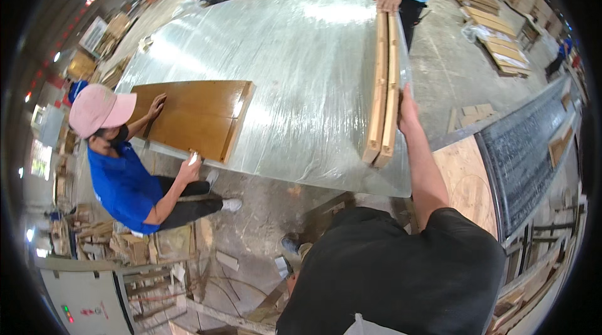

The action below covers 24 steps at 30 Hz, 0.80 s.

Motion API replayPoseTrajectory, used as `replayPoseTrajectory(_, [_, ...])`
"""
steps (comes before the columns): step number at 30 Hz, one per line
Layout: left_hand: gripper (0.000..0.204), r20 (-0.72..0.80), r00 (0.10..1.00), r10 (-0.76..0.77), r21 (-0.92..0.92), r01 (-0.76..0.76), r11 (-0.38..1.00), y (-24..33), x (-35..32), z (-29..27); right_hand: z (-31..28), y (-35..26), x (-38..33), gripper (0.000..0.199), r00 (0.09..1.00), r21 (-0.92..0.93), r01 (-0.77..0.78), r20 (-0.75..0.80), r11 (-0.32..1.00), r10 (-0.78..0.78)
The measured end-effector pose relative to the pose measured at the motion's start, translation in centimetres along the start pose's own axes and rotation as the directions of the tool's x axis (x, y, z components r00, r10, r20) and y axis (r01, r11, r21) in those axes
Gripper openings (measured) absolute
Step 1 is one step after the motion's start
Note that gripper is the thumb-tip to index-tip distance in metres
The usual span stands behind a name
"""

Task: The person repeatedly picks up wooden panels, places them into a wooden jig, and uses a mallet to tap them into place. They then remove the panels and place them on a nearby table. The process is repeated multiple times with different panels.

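Two long wooden panels point(384, 90) stand on edge, side by side, on the right part of a film-covered table. My right hand point(407, 109) lies flat against the outer side of the right panel, its fingers stretched along it and partly hidden. At the far end of the panels, a co-worker's hand point(389, 0) rests on their top edges. My left hand does not show; the black-sleeved torso covers that side.
The table point(301, 84) is wrapped in shiny plastic film. On its left a co-worker in a pink cap point(103, 109) handles a brown wooden panel point(194, 115). A dark film-covered surface point(527, 153) stands to the right. Scrap wood point(132, 241) lies on the floor at left.
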State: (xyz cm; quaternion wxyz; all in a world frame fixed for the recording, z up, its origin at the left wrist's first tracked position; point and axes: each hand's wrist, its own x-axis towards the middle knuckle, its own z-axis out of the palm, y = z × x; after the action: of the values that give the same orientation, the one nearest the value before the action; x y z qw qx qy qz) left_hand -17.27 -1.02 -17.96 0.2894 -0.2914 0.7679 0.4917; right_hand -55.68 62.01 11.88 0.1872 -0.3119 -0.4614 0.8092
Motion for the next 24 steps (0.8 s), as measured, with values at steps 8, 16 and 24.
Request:
replayPoseTrajectory(8, [0.05,-0.204,0.961,-0.185,-0.131,0.161,0.978,3.5,-0.6,-0.2,-2.4,5.2,-4.9,0.07,1.0,-0.066,-0.017,0.014,0.998,0.018])
replayPoseTrajectory(16, [0.043,-0.054,0.998,0.014,-0.008,-0.015,1.0,6.4,0.2,-3.6,0.4,1.6,0.4,0.072,1.0,-0.05,-0.003,-0.008,0.999,0.003])
replayPoseTrajectory(24, [0.029,-0.24,0.963,0.12,-0.158,-0.161,0.974,9.1,0.1,-2.6,-2.1,7.0,-6.4,0.053,0.992,-0.023,0.115,0.048,0.993,-0.114])
